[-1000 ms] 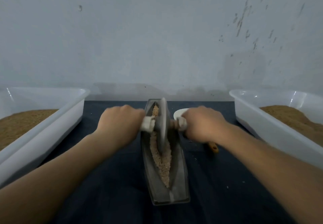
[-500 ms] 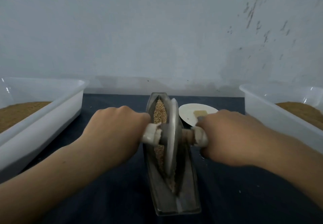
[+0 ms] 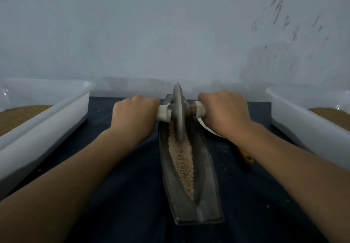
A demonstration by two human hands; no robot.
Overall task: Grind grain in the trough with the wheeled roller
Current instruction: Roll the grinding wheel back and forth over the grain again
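Head view, nr end: metal trough (image 3: 191, 201) lies lengthwise on dark table (image 3: 117, 195), one end toward camera, other toward wall.
Grain: pale crushed grain (image 3: 182, 159) in a strip along trough's groove, from nr the near tip up to the wheel.
Right of trough: yellow-orange tool handle (image 3: 248, 158) on table, mostly hidden by right forearm; which tool, can't tell.
Roller: wheeled roller (image 3: 179, 114) upright in trough's far part, disc edge down in the grain, axle crosswise.
Left hand: left hand (image 3: 133, 117) wrapped on white left handle (image 3: 163, 115), fingers (image 3: 149, 103) curled tight round it.
Right hand: right hand (image 3: 225, 114) grips white right handle (image 3: 198, 110) same way, fingers curled round; white dish (image 3: 206, 128) partly hidden under it.
Sides: left tub (image 3: 47, 123) & right tub (image 3: 303, 123), both white, each w/ brown granular fill (image 3: 17, 115); both well apart from trough.
Back: grey-blue wall (image 3: 170, 34), scuffed upper right.
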